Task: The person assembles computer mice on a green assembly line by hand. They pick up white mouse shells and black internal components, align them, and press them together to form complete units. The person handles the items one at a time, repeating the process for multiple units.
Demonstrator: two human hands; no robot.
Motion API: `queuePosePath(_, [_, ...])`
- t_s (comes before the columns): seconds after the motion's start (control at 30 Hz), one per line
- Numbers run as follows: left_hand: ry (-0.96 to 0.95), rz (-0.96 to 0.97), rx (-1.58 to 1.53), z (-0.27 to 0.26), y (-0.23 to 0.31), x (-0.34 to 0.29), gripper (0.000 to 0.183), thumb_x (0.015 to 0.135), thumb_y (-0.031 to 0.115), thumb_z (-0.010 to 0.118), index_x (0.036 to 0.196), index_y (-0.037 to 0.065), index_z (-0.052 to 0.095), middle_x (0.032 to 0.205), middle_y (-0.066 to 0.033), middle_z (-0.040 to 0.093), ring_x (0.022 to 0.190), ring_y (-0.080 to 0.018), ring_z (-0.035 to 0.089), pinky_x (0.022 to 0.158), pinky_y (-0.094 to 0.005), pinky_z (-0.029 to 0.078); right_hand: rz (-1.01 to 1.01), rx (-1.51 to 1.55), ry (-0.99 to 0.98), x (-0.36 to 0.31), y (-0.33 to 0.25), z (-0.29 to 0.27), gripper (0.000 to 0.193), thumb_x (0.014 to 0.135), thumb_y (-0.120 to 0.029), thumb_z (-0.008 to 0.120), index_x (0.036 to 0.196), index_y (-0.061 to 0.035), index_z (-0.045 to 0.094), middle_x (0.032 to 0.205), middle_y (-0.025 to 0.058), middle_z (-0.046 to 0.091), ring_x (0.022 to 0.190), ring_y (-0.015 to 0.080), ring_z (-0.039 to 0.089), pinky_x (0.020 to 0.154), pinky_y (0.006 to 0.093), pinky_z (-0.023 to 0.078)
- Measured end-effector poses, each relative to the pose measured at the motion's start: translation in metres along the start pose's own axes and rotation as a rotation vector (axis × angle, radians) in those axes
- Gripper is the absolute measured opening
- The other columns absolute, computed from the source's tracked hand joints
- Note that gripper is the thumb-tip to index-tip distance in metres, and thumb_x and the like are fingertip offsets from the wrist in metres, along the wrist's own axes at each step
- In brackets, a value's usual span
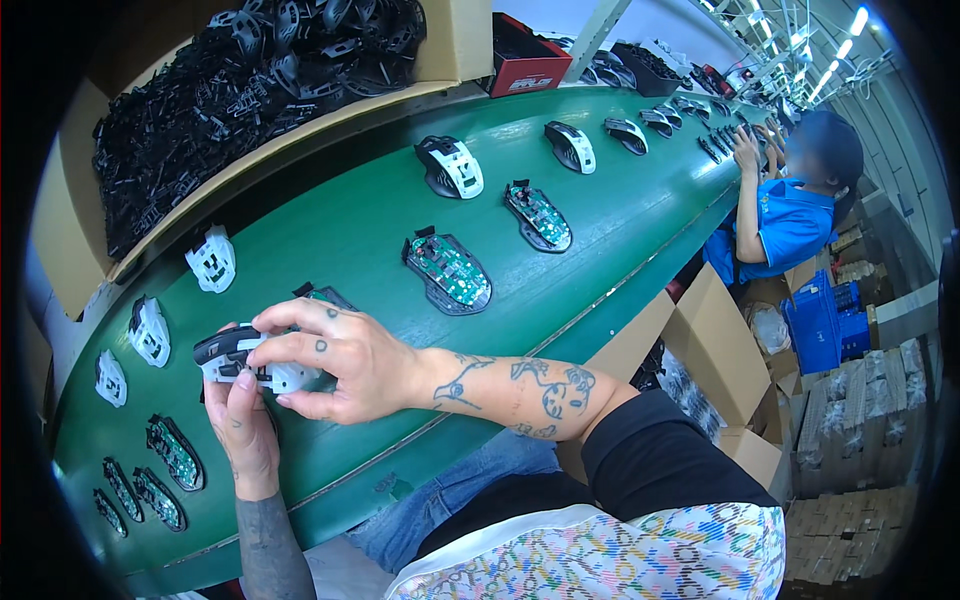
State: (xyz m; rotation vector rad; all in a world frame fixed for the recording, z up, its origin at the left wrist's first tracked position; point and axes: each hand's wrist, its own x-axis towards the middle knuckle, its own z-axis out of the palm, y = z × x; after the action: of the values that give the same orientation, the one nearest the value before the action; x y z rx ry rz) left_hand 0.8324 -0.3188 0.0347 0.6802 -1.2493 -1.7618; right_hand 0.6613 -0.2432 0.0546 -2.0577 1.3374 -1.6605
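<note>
Both hands are closed around a black and white computer mouse shell (225, 348) over the green belt (340, 240). My left hand (243, 440) grips it from below, thumb on its near side. From the right, my right hand (350, 360) presses its fingers onto the shell's top and near edge. A mouse base with a dark rim (328, 295) is partly hidden behind my right hand. Farther right lie mouse bases with green circuit boards (450, 272). White shell parts (150, 332) rest left of my hands, with more circuit-board bases (174, 453) nearer to me.
A large cardboard box of black plastic parts (190, 150) stands beyond the belt, and a red box (530, 58) is beside it. Black and white shells (455, 165) line the far side. A co-worker in blue (790, 225) works at right, near open cartons (715, 335) and blue crates (815, 318).
</note>
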Motion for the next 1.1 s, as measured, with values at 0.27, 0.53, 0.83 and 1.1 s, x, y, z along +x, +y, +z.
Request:
queuePosePath(0.27, [0.011, -0.009, 0.024, -0.003, 0.000, 0.000, 0.057, 0.085, 0.021, 0.062, 0.132, -0.001, 0.041, 0.118, -0.0097, 0.054, 0.107, -0.0174, 0.055, 0.093, -0.0309, 0.044, 0.017, 0.012, -0.010, 0.001, 0.001, 0.002, 0.042, 0.070, -0.014, 0.076, 0.110, -0.0106, 0.063, 0.118, 0.0146, 0.056, 0.095, 0.0307, 0.062, 0.078, 0.0373, 0.053])
queuePosePath(0.53, [0.030, -0.011, 0.044, -0.013, 0.001, -0.001, 0.052, 0.085, 0.022, 0.062, 0.129, 0.001, 0.045, 0.113, -0.0062, 0.056, 0.101, -0.0127, 0.054, 0.085, -0.0261, 0.044, 0.026, 0.009, -0.020, 0.003, -0.001, 0.012, 0.041, 0.070, -0.015, 0.075, 0.110, -0.0109, 0.063, 0.117, 0.0149, 0.056, 0.095, 0.0316, 0.062, 0.078, 0.0379, 0.054])
queuePosePath(0.83, [0.046, -0.006, 0.052, -0.016, 0.002, -0.001, 0.049, 0.086, 0.023, 0.062, 0.126, 0.001, 0.047, 0.111, -0.0050, 0.056, 0.095, -0.0095, 0.054, 0.080, -0.0227, 0.042, 0.043, 0.004, -0.036, 0.004, -0.004, 0.018, 0.041, 0.071, -0.014, 0.075, 0.110, -0.0118, 0.063, 0.117, 0.0151, 0.055, 0.095, 0.0323, 0.062, 0.078, 0.0385, 0.054])
queuePosePath(1.1, [0.019, -0.008, 0.060, -0.026, 0.004, -0.002, 0.051, 0.085, 0.023, 0.062, 0.127, 0.000, 0.045, 0.114, -0.0072, 0.055, 0.102, -0.0135, 0.054, 0.087, -0.0269, 0.043, 0.032, 0.002, -0.040, 0.005, -0.003, 0.024, 0.041, 0.071, -0.014, 0.074, 0.110, -0.0113, 0.063, 0.117, 0.0153, 0.055, 0.094, 0.0327, 0.062, 0.078, 0.0385, 0.053])
